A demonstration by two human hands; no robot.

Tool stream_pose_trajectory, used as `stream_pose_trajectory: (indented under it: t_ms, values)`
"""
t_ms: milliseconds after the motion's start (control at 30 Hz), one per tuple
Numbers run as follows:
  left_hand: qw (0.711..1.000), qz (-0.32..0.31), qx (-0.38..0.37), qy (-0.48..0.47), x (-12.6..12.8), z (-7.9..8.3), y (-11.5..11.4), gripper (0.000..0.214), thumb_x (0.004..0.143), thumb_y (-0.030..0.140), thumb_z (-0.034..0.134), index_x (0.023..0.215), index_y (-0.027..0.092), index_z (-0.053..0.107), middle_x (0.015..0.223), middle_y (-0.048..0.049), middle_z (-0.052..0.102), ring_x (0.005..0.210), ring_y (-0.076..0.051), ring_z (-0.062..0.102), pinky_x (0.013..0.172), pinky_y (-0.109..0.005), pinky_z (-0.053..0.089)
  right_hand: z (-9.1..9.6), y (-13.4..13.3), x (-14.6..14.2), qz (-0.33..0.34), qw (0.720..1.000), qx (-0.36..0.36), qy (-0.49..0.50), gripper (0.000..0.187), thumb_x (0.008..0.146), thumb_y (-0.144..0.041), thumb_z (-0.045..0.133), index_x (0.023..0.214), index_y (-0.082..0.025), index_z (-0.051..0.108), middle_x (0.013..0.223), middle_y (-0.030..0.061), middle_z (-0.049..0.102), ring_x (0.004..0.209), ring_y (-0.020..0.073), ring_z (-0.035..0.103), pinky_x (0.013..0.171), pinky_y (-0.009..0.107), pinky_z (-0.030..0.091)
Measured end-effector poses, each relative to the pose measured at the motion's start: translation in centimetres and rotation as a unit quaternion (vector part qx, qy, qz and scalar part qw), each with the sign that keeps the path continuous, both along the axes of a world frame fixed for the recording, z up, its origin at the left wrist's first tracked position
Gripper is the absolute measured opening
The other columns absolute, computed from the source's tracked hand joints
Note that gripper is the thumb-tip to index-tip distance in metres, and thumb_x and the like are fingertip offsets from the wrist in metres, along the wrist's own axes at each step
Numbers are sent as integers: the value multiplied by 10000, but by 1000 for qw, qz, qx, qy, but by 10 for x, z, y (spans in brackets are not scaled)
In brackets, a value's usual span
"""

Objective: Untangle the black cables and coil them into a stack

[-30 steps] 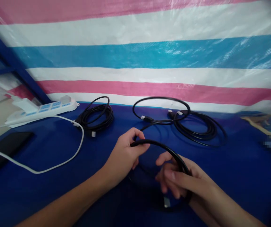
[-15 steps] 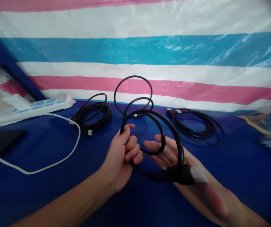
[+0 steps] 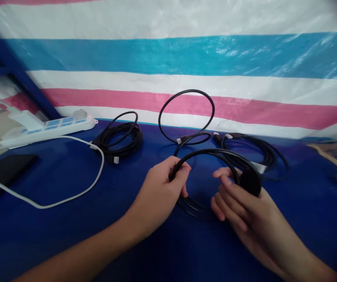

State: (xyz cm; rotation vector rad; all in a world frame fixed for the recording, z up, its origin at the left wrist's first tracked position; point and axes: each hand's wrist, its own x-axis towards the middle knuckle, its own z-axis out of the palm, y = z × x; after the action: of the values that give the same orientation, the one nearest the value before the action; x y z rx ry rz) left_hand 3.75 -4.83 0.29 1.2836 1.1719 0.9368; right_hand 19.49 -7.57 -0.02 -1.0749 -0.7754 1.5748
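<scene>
My left hand [image 3: 162, 186] is closed on a black cable [image 3: 206, 152] that loops between both hands above the blue table [image 3: 68, 235]. My right hand [image 3: 238, 199] pinches the same cable near its plug end, fingers curled round it. A free loop of this cable [image 3: 186, 92] rises behind, up in front of the striped sheet. The plug under my right thumb is blurred.
A coiled black cable [image 3: 121, 137] lies at the back left, another coil [image 3: 262, 154] at the back right. A white power strip [image 3: 47, 127] with a white cord [image 3: 68, 199] sits at the far left, beside a black phone [image 3: 0, 172]. A striped tarp [image 3: 168, 58] closes the back.
Both hands have lowered the cable coil toward the table. My right hand, open under the loops half a second ago, has closed on the cable near the plug. The rear loop moved right.
</scene>
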Motion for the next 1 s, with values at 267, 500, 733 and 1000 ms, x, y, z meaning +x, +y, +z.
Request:
stream_pose_trajectory:
  t_ms: [267,500,733,1000]
  values:
    - [957,56,247,140,-2,-3,-5,261,744,162,645,984,264,650,932,-10,623,861,-153,587,762,-247,433,11,-5,25,212,970,-118,13,137,804,-301,644,895,-211,596,391,-129,202,361,31,137,360,155,185]
    - [957,-96,-191,-195,14,2,-8,176,843,339,566,970,217,578,447,113,289,319,-21,148,321,-147,132,2,-1,16,52,995,-33,-81,170,734,-317,682,798,-199,579,375,-127,249,334,41,184,343,187,209]
    - [907,-212,-183,-315,1,7,-15,191,870,318,553,747,180,603,362,105,216,314,-28,130,377,-214,121,-3,-11,13,-98,923,164,-335,153,742,-332,698,886,-316,650,950,3,624,871,206,591,657,283,472]
    - [864,-416,-194,-209,-10,27,-16,377,866,436,541,676,140,674,396,58,266,349,-39,228,349,-223,145,-3,-17,20,-85,859,332,-381,393,822,-298,637,1178,-443,555,1210,-30,604,1133,250,563,943,358,487]
